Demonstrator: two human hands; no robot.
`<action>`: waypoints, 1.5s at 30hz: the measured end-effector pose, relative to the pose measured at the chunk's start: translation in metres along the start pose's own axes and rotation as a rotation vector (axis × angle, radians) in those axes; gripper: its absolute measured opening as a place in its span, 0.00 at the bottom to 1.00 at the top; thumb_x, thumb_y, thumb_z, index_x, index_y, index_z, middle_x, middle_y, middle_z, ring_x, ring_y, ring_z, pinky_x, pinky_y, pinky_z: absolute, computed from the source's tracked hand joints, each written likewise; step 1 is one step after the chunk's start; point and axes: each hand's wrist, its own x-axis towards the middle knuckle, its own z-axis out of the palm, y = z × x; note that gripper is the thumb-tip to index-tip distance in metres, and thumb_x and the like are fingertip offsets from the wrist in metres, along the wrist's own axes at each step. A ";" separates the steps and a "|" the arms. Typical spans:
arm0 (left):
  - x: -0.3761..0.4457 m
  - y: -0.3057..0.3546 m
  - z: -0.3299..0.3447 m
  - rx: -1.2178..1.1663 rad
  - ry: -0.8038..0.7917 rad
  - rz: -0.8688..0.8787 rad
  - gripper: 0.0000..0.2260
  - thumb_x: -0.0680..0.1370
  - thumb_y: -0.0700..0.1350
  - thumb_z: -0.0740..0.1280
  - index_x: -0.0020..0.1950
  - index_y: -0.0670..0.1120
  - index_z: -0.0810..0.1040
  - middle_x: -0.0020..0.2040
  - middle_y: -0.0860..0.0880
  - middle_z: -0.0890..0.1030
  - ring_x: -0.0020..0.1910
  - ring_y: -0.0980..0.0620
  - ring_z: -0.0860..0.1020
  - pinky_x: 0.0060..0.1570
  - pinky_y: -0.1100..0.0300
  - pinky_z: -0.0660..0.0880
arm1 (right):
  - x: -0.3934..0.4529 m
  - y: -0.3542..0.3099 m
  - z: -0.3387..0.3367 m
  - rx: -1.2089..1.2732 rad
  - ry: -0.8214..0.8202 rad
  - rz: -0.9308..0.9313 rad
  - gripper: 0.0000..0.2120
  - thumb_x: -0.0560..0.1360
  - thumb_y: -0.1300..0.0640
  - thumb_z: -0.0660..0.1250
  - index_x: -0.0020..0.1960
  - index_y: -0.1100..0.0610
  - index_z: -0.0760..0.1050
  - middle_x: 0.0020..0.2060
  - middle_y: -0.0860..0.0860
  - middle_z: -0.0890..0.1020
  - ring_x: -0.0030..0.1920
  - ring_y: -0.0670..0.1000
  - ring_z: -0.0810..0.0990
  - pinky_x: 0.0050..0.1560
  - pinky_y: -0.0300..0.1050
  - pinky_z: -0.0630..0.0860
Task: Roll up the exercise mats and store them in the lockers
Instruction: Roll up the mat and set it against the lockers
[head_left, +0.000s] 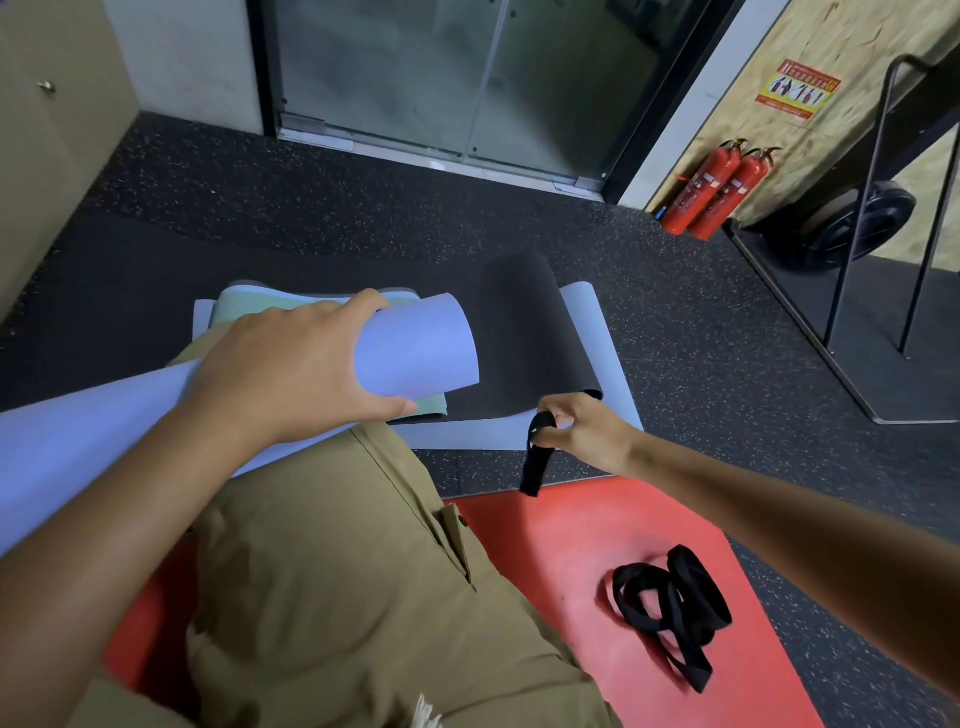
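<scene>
Mats stacked on floor ahead, straps to the right.

Rolled mat (415, 345) held across lap by left hand (291, 364), above flat mats (597, 332) stacked on floor (701, 338) in front. Strap (535, 457) pinched in right hand (582, 431), hanging right of the roll. Loose straps (670, 608) on nearer mat (571, 545), lower right. Glass door (441, 78) behind; extinguishers (717, 187) far right; cabinet (47, 130) far left.

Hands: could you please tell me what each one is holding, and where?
Left hand grips the rolled lavender mat near its end; right hand pinches a black strap at its top.
</scene>
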 end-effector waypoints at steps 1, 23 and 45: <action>0.000 0.000 0.000 0.007 -0.002 0.001 0.37 0.64 0.76 0.67 0.68 0.62 0.63 0.59 0.57 0.80 0.53 0.45 0.79 0.43 0.52 0.67 | 0.000 -0.003 0.000 -0.073 0.043 0.001 0.09 0.74 0.56 0.70 0.37 0.55 0.74 0.40 0.56 0.79 0.40 0.54 0.76 0.43 0.51 0.72; 0.002 0.001 0.000 0.053 0.005 -0.016 0.38 0.65 0.77 0.66 0.69 0.62 0.62 0.63 0.58 0.78 0.55 0.44 0.79 0.44 0.52 0.66 | -0.011 -0.046 -0.013 0.437 0.360 -0.165 0.14 0.76 0.46 0.72 0.43 0.57 0.87 0.39 0.56 0.86 0.39 0.49 0.81 0.48 0.50 0.78; 0.002 -0.002 -0.002 0.014 -0.009 -0.047 0.37 0.64 0.77 0.67 0.67 0.62 0.63 0.60 0.57 0.79 0.53 0.45 0.79 0.44 0.52 0.66 | 0.010 -0.095 0.019 0.819 0.021 -0.279 0.26 0.70 0.53 0.79 0.65 0.52 0.76 0.67 0.56 0.78 0.63 0.56 0.78 0.67 0.75 0.69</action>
